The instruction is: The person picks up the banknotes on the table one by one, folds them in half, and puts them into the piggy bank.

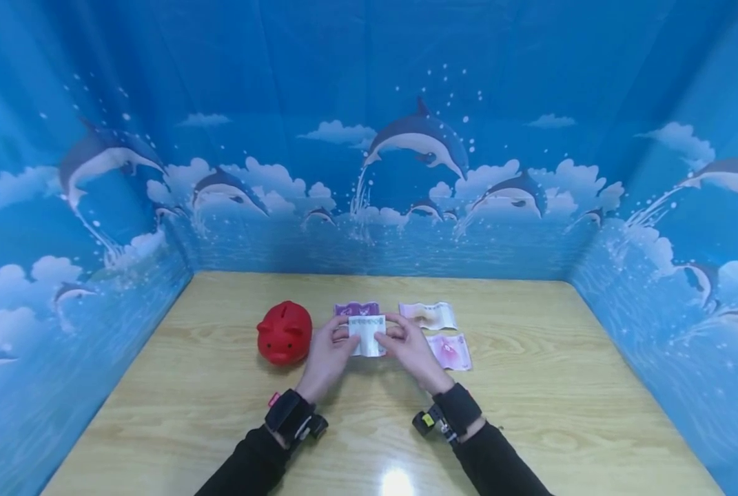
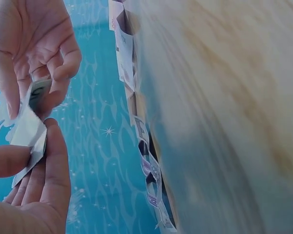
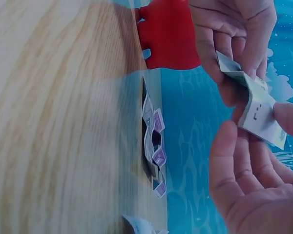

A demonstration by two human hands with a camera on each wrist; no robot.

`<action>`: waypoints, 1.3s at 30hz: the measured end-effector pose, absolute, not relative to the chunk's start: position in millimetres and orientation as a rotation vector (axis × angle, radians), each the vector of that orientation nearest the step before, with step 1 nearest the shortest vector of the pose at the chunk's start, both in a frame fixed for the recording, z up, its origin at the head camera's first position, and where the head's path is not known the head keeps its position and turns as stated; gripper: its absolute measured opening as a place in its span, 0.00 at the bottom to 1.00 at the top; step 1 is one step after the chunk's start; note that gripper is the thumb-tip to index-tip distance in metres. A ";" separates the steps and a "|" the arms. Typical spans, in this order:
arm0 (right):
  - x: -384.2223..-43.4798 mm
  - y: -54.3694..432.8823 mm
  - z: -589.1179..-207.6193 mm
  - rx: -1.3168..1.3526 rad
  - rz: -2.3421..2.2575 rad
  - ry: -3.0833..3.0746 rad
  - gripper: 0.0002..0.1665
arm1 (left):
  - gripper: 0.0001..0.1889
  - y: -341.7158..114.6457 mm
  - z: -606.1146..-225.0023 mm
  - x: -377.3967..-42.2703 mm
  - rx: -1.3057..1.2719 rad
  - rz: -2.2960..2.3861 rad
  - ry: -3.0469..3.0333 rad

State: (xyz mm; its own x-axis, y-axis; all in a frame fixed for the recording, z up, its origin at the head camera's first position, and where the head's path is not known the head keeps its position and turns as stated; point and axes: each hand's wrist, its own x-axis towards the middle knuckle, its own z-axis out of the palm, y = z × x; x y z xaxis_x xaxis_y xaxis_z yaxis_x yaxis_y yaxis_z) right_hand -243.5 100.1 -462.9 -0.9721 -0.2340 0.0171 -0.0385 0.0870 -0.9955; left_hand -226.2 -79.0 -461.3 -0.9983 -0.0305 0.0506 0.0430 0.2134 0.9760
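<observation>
A pale, creased banknote (image 1: 367,335) is held up above the table between both hands. My left hand (image 1: 328,355) pinches its left side, thumb on the near face and fingers behind. On its right side my right hand (image 1: 415,353) pinches it the same way. In the left wrist view the banknote (image 2: 31,129) bends along a fold, raised off the tabletop. The right wrist view shows the folded note (image 3: 259,109) between the two hands. Just behind the hands lies a purple banknote (image 1: 356,308), partly covered by the held note.
A red piggy bank (image 1: 284,333) with a slot on top stands left of my left hand. To the right lie a wavy, pale brownish banknote (image 1: 428,316) and a pink banknote (image 1: 451,352). The wooden table (image 1: 530,406) ends at a blue dolphin-print curtain (image 1: 369,241).
</observation>
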 end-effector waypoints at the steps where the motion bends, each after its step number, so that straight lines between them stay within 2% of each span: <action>1: -243.5 100.4 -462.5 -0.276 -2.011 2.211 0.31 | 0.20 -78.0 -461.0 -226.5 -0.012 -1.938 -2.400; 11: -244.1 103.3 -459.5 -0.230 -2.077 2.168 0.16 | 0.22 -73.4 -459.7 -229.1 0.079 -1.956 -2.407; 21: -248.1 102.8 -456.5 -0.158 -2.049 2.162 0.15 | 0.20 -69.7 -455.9 -236.3 0.163 -1.987 -2.292; 33: -250.5 104.6 -455.4 -0.183 -2.081 2.107 0.17 | 0.19 -73.9 -453.9 -231.3 0.052 -1.894 -2.312; 39: -249.9 105.5 -453.4 -0.150 -2.094 2.165 0.14 | 0.20 -74.8 -453.9 -229.3 0.007 -1.860 -2.303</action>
State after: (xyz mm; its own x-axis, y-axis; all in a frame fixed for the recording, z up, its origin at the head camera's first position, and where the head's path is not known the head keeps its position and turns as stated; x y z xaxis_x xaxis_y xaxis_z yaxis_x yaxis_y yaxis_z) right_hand -249.9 105.5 -453.4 -0.9871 -0.1584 -0.0211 0.0158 0.0346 -0.9993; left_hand -229.3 -74.8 -453.9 -0.9836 -0.1172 0.1372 0.1094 0.2171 0.9700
